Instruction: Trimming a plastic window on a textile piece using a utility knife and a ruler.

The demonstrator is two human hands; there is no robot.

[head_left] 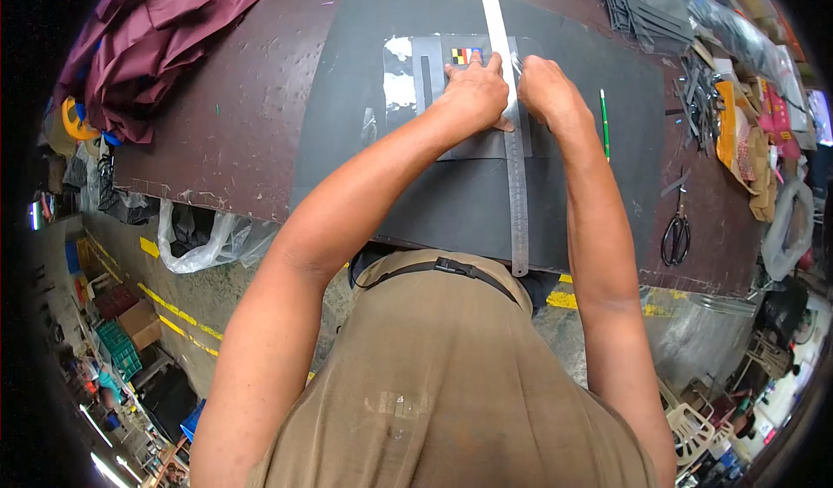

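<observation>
A long steel ruler [517,202] lies lengthwise over a grey fabric piece [486,145] with a small coloured patch [465,55], on a large dark grey sheet [364,141]. My left hand [473,93] presses flat on the fabric and against the ruler's left edge. My right hand [547,89] sits just right of the ruler, fingers curled near its edge; whether it holds a small tool is hidden. A shiny clear plastic film [397,80] lies under the fabric's left side.
A green pen [605,124] lies right of my right hand. Black scissors [676,232] rest near the table's right front edge. Maroon cloth [147,37] is heaped at the far left. Stacks of grey pieces [646,6] and yellow scraps [737,132] crowd the right.
</observation>
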